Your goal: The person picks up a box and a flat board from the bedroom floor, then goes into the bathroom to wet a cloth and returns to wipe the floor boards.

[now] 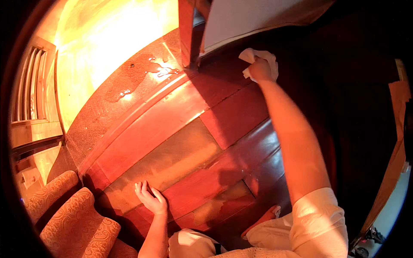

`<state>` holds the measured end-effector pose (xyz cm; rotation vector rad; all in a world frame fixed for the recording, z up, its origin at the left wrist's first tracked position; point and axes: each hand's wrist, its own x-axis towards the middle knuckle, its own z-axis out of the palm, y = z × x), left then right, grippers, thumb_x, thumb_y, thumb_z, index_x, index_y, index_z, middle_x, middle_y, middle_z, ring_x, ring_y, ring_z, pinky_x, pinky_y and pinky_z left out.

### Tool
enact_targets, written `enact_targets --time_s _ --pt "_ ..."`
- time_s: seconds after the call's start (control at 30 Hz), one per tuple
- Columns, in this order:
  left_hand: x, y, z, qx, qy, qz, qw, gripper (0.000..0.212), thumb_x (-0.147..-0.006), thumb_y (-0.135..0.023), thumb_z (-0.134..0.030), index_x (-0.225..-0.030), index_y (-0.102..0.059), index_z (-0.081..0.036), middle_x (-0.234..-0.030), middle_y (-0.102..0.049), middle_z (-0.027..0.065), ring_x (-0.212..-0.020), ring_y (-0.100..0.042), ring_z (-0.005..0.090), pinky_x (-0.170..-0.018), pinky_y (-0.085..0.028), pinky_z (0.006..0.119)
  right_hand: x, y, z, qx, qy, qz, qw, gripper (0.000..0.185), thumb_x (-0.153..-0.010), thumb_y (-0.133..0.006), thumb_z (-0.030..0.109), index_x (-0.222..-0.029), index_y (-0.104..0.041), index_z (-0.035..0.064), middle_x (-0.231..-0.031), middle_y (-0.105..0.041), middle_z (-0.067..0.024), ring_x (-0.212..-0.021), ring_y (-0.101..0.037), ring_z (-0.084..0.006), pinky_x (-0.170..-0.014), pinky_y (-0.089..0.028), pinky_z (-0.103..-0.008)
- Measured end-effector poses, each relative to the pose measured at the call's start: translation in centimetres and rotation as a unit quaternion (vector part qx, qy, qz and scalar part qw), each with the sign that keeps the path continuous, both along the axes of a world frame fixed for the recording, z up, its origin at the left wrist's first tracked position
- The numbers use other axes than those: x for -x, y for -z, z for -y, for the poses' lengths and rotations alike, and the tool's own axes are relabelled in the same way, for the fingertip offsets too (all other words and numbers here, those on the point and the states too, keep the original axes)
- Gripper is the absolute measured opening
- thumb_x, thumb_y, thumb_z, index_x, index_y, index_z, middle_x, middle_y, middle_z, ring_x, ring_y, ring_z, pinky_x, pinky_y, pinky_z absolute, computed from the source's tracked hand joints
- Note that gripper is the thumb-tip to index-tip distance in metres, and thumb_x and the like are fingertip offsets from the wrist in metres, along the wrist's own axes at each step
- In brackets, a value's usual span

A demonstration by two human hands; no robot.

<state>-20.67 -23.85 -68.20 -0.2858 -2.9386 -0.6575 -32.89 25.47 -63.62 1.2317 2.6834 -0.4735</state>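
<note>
My right hand (260, 69) is stretched out to the upper right and closed on a white cloth or tissue (272, 61), low over the shaded wooden floor (226, 93). Whether the cloth touches the boards cannot be told. Lower left of the middle, my left hand (151, 198) hangs or rests above the floorboards with its fingers a little bent and nothing in it. Small wet puddles (164, 71) shine on the speckled sill (135, 77) beyond the boards.
A reddish wooden post (187, 35) stands at the top, beside a pale hanging panel (245, 19). Patterned upholstered furniture (77, 222) is at the lower left. A slatted wooden piece (34, 87) stands at the far left. My bare foot (264, 219) is on the floor.
</note>
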Motion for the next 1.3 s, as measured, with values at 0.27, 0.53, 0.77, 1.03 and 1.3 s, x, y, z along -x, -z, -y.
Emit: enact_targets --time_s 0.27,0.53,0.77,1.03,1.3 --pt "0.2 -0.2 -1.7 -0.011 0.007 0.001 1.000 0.033 -0.074 -0.048 -0.003 -0.107 -0.047 0.001 -0.113 -0.042 0.0194 -0.111 -0.037 0.0360 -0.096 -0.027 0.044 1.9 6.8 19.2 0.308 0.013 -0.275 0.911 0.037 -0.087 -0.034 0.031 -0.094 -0.051 -0.0016 -0.080 -0.056 -0.0196 -0.078 -0.057 -0.0279 -0.072 -0.042 -0.0371" --pt "0.5 -0.5 0.1 -0.019 -0.018 0.010 1.000 0.033 -0.072 -0.051 -0.006 -0.104 -0.049 -0.001 -0.112 -0.044 0.0177 -0.111 -0.037 0.0361 -0.096 -0.026 0.047 1.5 -1.8 14.9 0.215 -0.136 -0.217 0.943 0.023 -0.081 -0.044 0.014 -0.092 -0.059 0.0012 -0.079 -0.059 -0.0157 -0.072 -0.059 -0.0257 -0.062 -0.046 -0.0337" --pt "0.2 -0.7 0.0 -0.012 -0.015 0.008 1.000 0.032 -0.071 -0.051 -0.005 -0.104 -0.049 -0.001 -0.110 -0.044 0.0180 -0.110 -0.037 0.0366 -0.096 -0.027 0.047 0.9 5.0 25.0 0.273 0.055 -0.220 0.935 0.040 -0.089 -0.034 0.037 -0.106 -0.051 0.0060 -0.097 -0.055 -0.0120 -0.084 -0.054 -0.0217 -0.071 -0.041 -0.0363" --pt "0.6 -0.2 -1.4 -0.012 0.011 0.005 1.000 0.034 -0.070 -0.051 -0.007 -0.104 -0.048 -0.001 -0.109 -0.044 0.0207 -0.108 -0.038 0.0378 -0.095 -0.027 0.047 5.6 7.4 33.3 0.410 0.008 -0.349 0.843 0.020 -0.085 -0.039 0.018 -0.085 -0.053 0.0042 -0.080 -0.056 -0.0065 -0.067 -0.054 -0.0149 -0.056 -0.044 -0.0296" --pt "0.7 -0.7 -0.1 -0.029 -0.011 0.010 0.999 0.032 -0.070 -0.052 -0.005 -0.102 -0.049 -0.002 -0.109 -0.044 0.0175 -0.109 -0.038 0.0364 -0.096 -0.027 0.048 -5.1 1.5 26.8 0.225 -0.438 -0.177 0.852 0.028 -0.074 -0.051 0.001 -0.097 -0.059 0.0156 -0.092 -0.049 -0.0133 -0.085 -0.053 -0.0300 -0.070 -0.045 -0.0358"
